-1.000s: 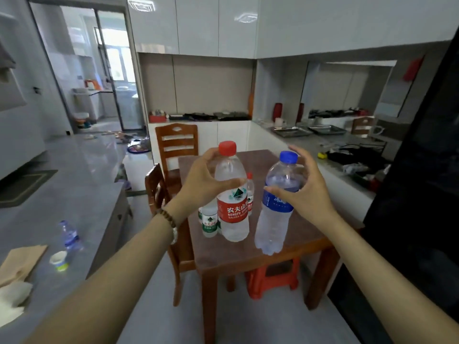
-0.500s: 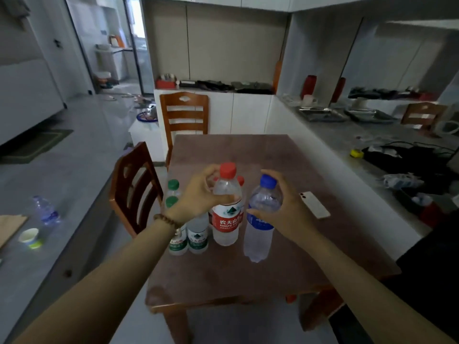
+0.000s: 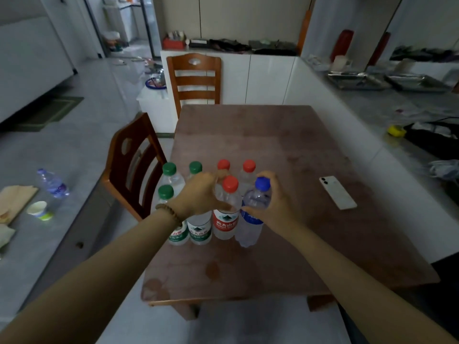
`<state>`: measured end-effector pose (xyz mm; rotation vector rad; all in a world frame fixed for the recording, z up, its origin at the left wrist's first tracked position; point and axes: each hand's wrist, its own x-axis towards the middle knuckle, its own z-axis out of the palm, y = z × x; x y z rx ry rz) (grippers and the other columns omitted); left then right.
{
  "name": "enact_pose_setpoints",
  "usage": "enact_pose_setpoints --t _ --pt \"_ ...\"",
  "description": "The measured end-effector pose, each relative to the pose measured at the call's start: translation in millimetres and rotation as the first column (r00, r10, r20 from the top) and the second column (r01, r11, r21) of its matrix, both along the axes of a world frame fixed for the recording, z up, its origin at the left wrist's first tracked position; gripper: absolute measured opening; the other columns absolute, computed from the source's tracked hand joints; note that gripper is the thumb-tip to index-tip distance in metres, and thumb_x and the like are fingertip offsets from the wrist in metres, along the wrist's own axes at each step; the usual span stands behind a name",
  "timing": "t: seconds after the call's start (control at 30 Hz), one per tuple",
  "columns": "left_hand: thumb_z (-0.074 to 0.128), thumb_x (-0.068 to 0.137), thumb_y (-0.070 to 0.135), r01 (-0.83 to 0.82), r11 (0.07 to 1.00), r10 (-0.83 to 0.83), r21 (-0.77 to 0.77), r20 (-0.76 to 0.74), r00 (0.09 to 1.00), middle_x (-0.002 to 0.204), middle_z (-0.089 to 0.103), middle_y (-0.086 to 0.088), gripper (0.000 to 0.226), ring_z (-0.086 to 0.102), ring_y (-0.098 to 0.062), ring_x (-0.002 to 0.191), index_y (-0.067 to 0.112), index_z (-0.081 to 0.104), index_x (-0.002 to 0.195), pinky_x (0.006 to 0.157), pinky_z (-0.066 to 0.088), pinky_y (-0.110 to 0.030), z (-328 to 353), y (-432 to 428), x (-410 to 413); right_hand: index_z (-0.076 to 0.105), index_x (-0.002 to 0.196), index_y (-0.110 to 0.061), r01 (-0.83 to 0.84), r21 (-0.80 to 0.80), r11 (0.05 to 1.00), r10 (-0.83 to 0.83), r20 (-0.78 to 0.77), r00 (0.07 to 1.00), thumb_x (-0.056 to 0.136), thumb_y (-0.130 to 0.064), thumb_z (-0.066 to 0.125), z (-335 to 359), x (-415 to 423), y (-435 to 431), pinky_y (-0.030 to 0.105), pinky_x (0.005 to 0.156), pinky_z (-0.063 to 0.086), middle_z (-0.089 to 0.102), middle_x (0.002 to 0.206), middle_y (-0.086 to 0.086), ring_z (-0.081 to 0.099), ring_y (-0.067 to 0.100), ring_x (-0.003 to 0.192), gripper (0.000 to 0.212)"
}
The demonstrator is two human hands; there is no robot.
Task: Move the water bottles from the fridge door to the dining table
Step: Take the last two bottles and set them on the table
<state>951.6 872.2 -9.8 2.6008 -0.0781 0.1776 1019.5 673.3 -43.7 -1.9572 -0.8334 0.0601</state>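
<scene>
On the dining table (image 3: 273,135), near its left front part, we have a cluster of water bottles standing upright. Our left hand (image 3: 198,194) curls round the shoulder of the red-capped bottle (image 3: 226,220), thumb on the near side and fingers wrapped behind. Our right hand (image 3: 277,203) grips the blue-capped bottle (image 3: 249,230) just beside it, fingers closed round its neck and upper body. Both bottles are upright with their bases down at the tabletop, side by side and touching or nearly so; we cannot tell whether they rest fully on the wood. Behind and to the left of them stand the green-capped bottles (image 3: 169,170), three in all, and two other red caps (image 3: 249,166) show behind our hands. A bead bracelet (image 3: 170,214) sits on our left wrist. To the right, well apart from the bottles, a white phone (image 3: 337,193) lies flat on the table. A wooden chair (image 3: 134,160) stands at the left edge, and another chair (image 3: 195,80) at the far end.
</scene>
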Motion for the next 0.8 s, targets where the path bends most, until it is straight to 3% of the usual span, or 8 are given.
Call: enact_pose_setpoints --t 0.17,0.3,0.47,0.57,0.63,0.7,0.8 --pt "0.085 0.06 0.036 -0.018 0.997 0.021 0.076 -0.036 0.999 0.105 0.068 -0.002 0.058 0.063 -0.019 0.095 0.016 0.059 0.108 0.085 0.052 -0.037 -13 6 3 0.039 0.116 -0.025 -0.022 -0.023 0.999 0.022 0.001 1.0 0.066 -0.018 0.083 -13 3 11 0.022 0.074 0.049 0.047 0.099 -0.019 0.055 0.003 0.086 0.067" --pt "0.082 0.065 0.034 0.0 0.988 0.011 0.156 -0.071 0.997 0.097 0.068 0.002 0.047 0.063 -0.018 0.086 0.021 0.057 0.102 0.076 0.051 -0.032 -16 6 5 0.038 0.119 -0.027 -0.025 -0.039 0.999 0.026 0.01 1.0 0.066 -0.024 0.083 -27 5 12 0.041 0.08 0.053 0.052 0.111 0.001 0.057 0.021 0.095 0.07" --pt "0.078 0.072 0.035 0.026 0.988 -0.003 0.153 -0.143 0.99 0.099 0.068 0.003 0.036 0.062 -0.016 0.09 0.02 0.06 0.098 0.078 0.05 -0.03 -11 6 9 0.036 0.12 -0.028 -0.051 -0.061 0.997 0.051 -0.002 0.999 0.065 -0.022 0.085 -30 7 13 0.032 0.084 0.05 0.049 0.115 0.0 0.054 0.019 0.098 0.073" --pt "0.077 0.074 0.034 0.015 0.992 0.007 0.123 -0.176 0.984 0.102 0.069 0.001 0.034 0.063 -0.017 0.094 0.018 0.063 0.101 0.084 0.05 -0.032 -7 7 10 0.045 0.114 -0.025 -0.092 0.003 0.996 0.092 -0.133 0.987 0.073 -0.023 0.079 -24 7 12 0.02 0.083 0.048 0.052 0.107 -0.008 0.054 0.006 0.095 0.053" --pt "0.075 0.075 0.035 0.001 0.992 0.02 0.125 -0.168 0.986 0.102 0.07 0.001 0.034 0.064 -0.017 0.094 0.019 0.064 0.103 0.083 0.051 -0.032 -6 7 9 0.052 0.105 -0.028 -0.081 0.051 0.995 0.091 -0.235 0.968 0.079 -0.025 0.074 -18 7 9 0.018 0.082 0.048 0.058 0.102 -0.012 0.057 0.0 0.093 0.034" --pt "0.074 0.077 0.034 -0.004 0.994 0.023 0.112 -0.174 0.984 0.101 0.071 0.0 0.032 0.065 -0.017 0.093 0.019 0.064 0.104 0.081 0.052 -0.031 -5 6 8 0.058 0.103 -0.026 -0.04 0.075 0.996 0.059 -0.278 0.959 0.082 -0.027 0.069 -16 10 6 0.025 0.086 0.048 0.064 0.103 -0.007 0.061 0.009 0.098 0.024" --pt "0.073 0.078 0.031 -0.007 0.996 0.025 0.087 -0.204 0.979 0.103 0.071 -0.001 0.031 0.065 -0.017 0.094 0.017 0.063 0.105 0.083 0.051 -0.031 -1 5 6 0.063 0.111 -0.017 -0.011 0.074 0.997 0.032 -0.289 0.957 0.081 -0.026 0.07 -14 16 6 0.026 0.088 0.048 0.066 0.108 -0.002 0.061 0.016 0.103 0.033"
